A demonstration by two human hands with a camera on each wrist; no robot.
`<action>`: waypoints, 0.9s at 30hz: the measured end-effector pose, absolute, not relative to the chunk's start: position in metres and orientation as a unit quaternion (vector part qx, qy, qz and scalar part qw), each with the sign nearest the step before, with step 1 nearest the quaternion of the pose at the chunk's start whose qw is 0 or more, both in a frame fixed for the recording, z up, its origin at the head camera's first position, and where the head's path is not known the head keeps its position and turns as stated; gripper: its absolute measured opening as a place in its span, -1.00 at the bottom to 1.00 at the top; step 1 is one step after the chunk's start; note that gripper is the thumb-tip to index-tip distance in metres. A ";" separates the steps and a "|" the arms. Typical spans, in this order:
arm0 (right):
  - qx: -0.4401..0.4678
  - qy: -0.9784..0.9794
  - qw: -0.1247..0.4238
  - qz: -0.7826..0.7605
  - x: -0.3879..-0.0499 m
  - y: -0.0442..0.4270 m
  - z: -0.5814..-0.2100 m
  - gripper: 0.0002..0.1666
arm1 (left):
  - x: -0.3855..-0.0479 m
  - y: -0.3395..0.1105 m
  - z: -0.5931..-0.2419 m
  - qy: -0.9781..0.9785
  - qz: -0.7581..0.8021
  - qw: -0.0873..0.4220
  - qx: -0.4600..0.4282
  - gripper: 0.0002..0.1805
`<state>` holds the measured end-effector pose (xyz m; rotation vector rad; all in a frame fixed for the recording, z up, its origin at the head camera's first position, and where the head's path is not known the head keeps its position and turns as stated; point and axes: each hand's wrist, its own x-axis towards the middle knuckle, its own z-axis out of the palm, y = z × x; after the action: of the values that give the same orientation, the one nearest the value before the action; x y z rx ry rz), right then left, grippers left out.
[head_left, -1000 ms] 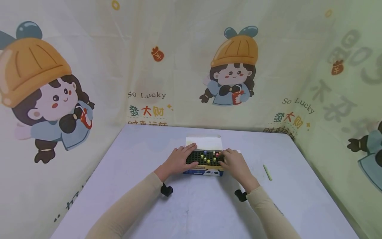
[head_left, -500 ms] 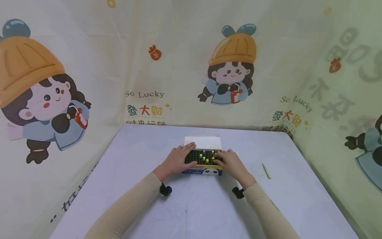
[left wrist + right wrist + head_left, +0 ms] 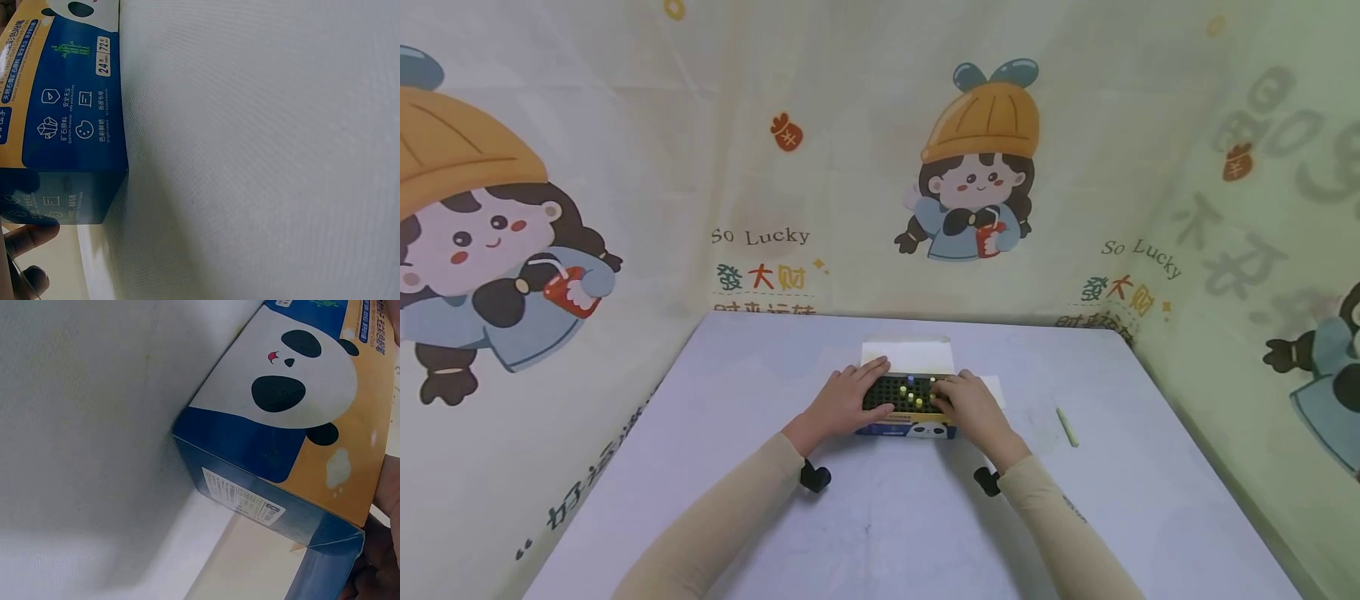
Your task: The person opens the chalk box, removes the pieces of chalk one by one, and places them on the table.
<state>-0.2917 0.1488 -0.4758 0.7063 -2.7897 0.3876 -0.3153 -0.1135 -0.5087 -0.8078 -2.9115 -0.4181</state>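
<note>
A blue and yellow chalk box with a panda print stands on the table. Its black holed tray faces up, with several yellow chalk sticks and a blue one standing in it. My left hand holds the box's left end, its thumb along the front rim and fingers toward the back. My right hand is over the tray's right end. Its thumb and fingers come together on a chalk stick, mostly hidden by the hand. Both wrist views show the box's printed sides.
The white lid flap is folded back behind the tray. A pale green chalk stick lies alone on the white table, to the right. Patterned cloth walls rise at the back and sides.
My right hand has moved left over the tray, covering the pink chalk and others seen at its right end. My left hand keeps its place on the box. The head view has shifted slightly.
</note>
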 end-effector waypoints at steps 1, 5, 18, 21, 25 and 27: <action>0.244 -0.953 0.122 0.134 -0.292 0.149 -0.476 -0.87 | -0.315 -0.113 -0.508 -0.953 -0.137 0.046 -0.265 -0.07; 0.253 -0.948 0.130 0.141 -0.292 0.149 -0.476 -0.90 | -0.314 -0.113 -0.507 -0.954 -0.135 0.048 -0.264 -0.07; 0.244 -0.951 0.116 0.153 -0.293 0.149 -0.475 -0.95 | -0.316 -0.114 -0.508 -0.954 -0.132 0.049 -0.265 -0.06; 0.238 -0.952 0.109 0.156 -0.293 0.148 -0.474 -0.95 | -0.316 -0.114 -0.508 -0.953 -0.136 0.051 -0.266 -0.06; 0.229 -0.954 0.103 0.164 -0.292 0.148 -0.472 -0.93 | -0.314 -0.113 -0.507 -0.954 -0.135 0.048 -0.264 -0.06; 0.227 -0.954 0.100 0.166 -0.291 0.148 -0.471 -0.92 | -0.313 -0.113 -0.506 -0.954 -0.134 0.045 -0.263 -0.06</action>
<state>-0.2912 0.1476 -0.4708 0.6717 -2.8220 0.4900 -0.3135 -0.1131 -0.5061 -0.8033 -2.9158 -0.4080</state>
